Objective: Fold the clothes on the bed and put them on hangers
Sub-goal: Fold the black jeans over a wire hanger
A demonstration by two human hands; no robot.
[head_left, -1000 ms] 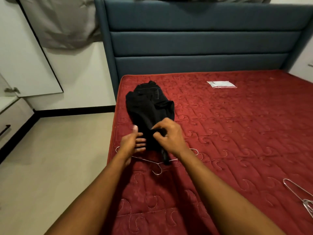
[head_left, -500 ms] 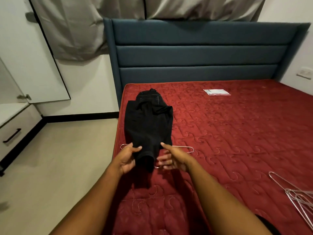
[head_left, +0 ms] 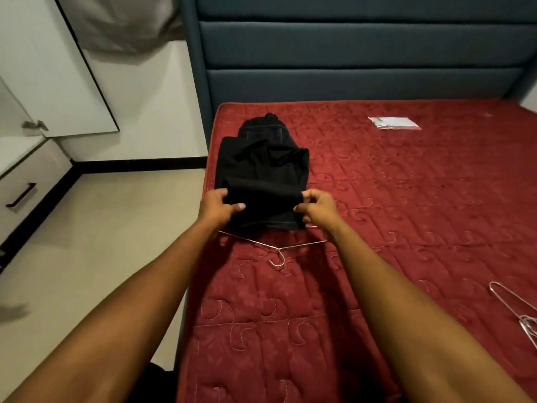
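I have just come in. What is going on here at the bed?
A person seems to be putting a folded black garment on a wire hanger. The left hand and the right hand each grip a side of its near end. The hanger lies flat on the red mattress, partly under the garment, hook toward the person. Spare hangers lie at the right edge.

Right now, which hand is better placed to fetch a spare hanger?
Right: the right hand grips the garment on the side nearer the spare hangers; the left hand is farther off.
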